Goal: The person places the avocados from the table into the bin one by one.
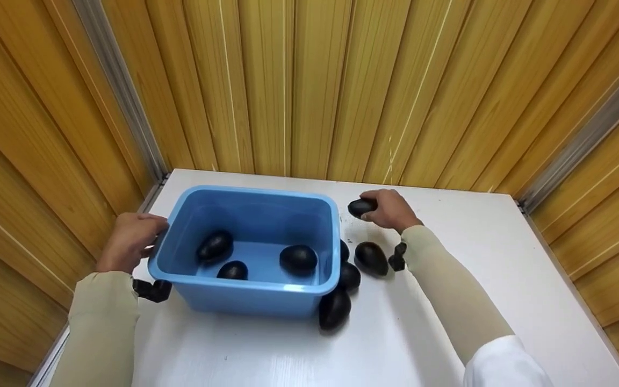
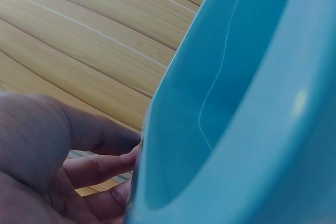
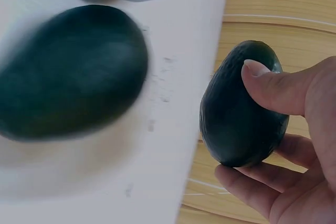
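In the head view my right hand [image 1: 390,209] holds a dark avocado [image 1: 361,208] above the back of the table, right of a blue plastic bin [image 1: 256,298]. The right wrist view shows the thumb on one side of this avocado [image 3: 241,103] and fingers on the other. My left hand [image 1: 133,240] is at the bin's left rim. In the left wrist view its thumb and fingertips meet at the outer edge of the rim [image 2: 144,156], partly hidden behind it. Three avocados show inside the bin, one at the right [image 1: 298,260].
Several avocados lie on the white table [image 1: 266,355] along the bin's right side, one [image 1: 335,309] by its front corner. Another avocado [image 1: 371,258] lies nearer my right wrist. Wood-patterned walls [image 1: 309,91] with metal corner strips enclose the back and sides.
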Available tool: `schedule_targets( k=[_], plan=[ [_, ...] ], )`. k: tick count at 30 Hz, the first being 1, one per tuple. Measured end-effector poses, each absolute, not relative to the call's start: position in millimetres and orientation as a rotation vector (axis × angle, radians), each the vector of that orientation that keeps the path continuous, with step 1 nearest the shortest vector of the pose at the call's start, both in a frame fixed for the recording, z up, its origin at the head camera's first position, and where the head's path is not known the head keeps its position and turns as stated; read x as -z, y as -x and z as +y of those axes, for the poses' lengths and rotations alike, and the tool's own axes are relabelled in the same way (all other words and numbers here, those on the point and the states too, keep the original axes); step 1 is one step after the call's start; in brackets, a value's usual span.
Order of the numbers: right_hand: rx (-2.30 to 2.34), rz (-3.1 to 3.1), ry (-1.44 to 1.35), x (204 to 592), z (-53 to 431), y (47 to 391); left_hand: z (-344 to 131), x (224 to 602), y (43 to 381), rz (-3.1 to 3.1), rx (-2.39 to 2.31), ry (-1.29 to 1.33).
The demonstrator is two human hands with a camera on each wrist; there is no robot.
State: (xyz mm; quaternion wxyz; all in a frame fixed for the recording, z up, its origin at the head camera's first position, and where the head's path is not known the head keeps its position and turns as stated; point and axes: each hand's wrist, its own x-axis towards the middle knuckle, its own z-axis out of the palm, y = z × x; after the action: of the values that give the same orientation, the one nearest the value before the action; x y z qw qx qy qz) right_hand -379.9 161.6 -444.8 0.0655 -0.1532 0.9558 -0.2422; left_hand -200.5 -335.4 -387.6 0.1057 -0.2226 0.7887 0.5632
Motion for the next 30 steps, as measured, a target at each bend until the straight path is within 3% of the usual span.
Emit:
schedule_targets(
  k=[16,30],
  plan=[
    [0.814,2.832,0.553,360,128,371,-344,388,196,2.329,-1.639,0.682],
    [0.751,2.868,0.782,334,89,365,-344,390,200,2.307,-1.642,0.651]
  ],
)
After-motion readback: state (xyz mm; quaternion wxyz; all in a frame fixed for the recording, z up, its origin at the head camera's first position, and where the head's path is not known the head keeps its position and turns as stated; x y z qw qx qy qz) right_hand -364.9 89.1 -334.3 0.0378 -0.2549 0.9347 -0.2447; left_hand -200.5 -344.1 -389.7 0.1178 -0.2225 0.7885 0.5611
